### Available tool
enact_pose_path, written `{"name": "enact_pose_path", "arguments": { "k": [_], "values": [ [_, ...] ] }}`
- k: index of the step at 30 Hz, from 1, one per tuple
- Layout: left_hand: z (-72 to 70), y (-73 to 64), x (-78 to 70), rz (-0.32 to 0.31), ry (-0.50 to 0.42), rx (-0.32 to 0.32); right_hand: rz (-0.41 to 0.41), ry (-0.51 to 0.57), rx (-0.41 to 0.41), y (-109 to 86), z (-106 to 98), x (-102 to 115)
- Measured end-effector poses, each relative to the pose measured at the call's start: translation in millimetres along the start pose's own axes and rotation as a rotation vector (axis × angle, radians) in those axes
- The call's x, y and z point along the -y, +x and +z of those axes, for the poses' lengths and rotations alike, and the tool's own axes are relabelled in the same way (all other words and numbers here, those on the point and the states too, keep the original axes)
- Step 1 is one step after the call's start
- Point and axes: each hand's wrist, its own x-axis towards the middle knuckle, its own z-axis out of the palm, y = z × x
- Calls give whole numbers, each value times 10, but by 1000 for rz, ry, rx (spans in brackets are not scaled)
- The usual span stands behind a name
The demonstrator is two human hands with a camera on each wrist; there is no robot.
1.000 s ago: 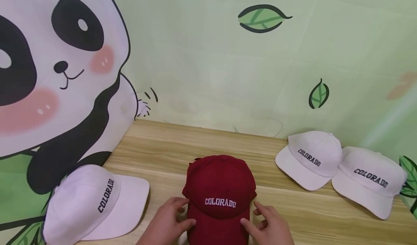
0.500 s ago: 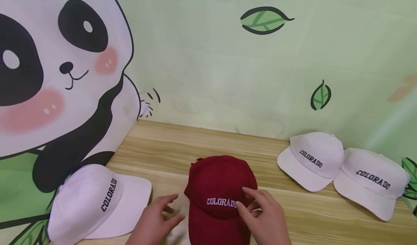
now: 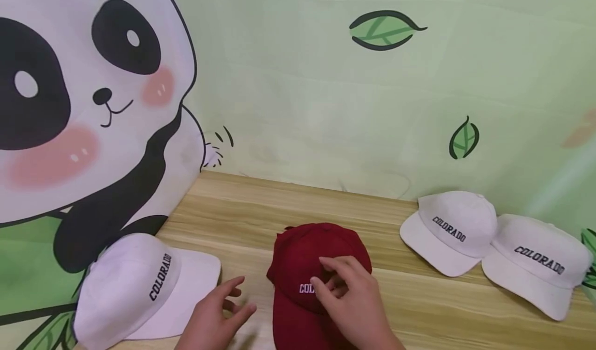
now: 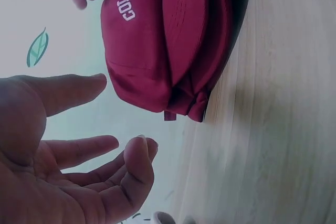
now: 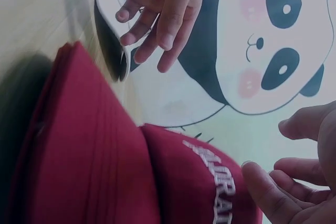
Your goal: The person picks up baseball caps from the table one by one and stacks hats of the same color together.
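Note:
A dark red baseball cap [image 3: 302,252] with white COLORADO lettering sits on the table, its brim towards me. My right hand [image 3: 356,301] hovers over its front in the head view and covers part of the lettering. From the right wrist view, the right fingers [image 5: 268,192] are loosely bent beside the crown and hold nothing. My left hand [image 3: 211,311] is in the air left of the cap, thumb and fingers spread apart. In the left wrist view, a gap separates that hand [image 4: 113,198] from the cap, where a second red brim layer [image 4: 218,19] shows beneath the first.
One white COLORADO cap [image 3: 125,283] stands at the left, partly behind the left hand in the head view. Two more, a white cap [image 3: 458,221] and another white cap [image 3: 535,252], sit together at the back right. A panda-print cloth [image 3: 298,96] hangs behind the wooden table [image 3: 233,200].
Both hands have come off the red cap's sides. The left hand has drawn away to the left; the right has moved left and up over the cap's front. The view shifted slightly.

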Motion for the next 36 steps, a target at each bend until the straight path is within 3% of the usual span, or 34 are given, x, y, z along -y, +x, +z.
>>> {"name": "enact_pose_path", "arguments": {
  "k": [15, 22, 28, 36],
  "values": [
    [-134, -57, 107, -65, 10, -26, -63, 22, 77, 115, 243, 190],
    [-165, -112, 170, -60, 19, -71, -87, 11, 118, 174, 359, 269],
    [-208, -120, 195, -105, 18, -55, -96, 10, 155, 222, 445, 324],
    [-281, -150, 249, -102, 26, -79, -160, -8, 165, 310, 602, 407]
  ]
}}
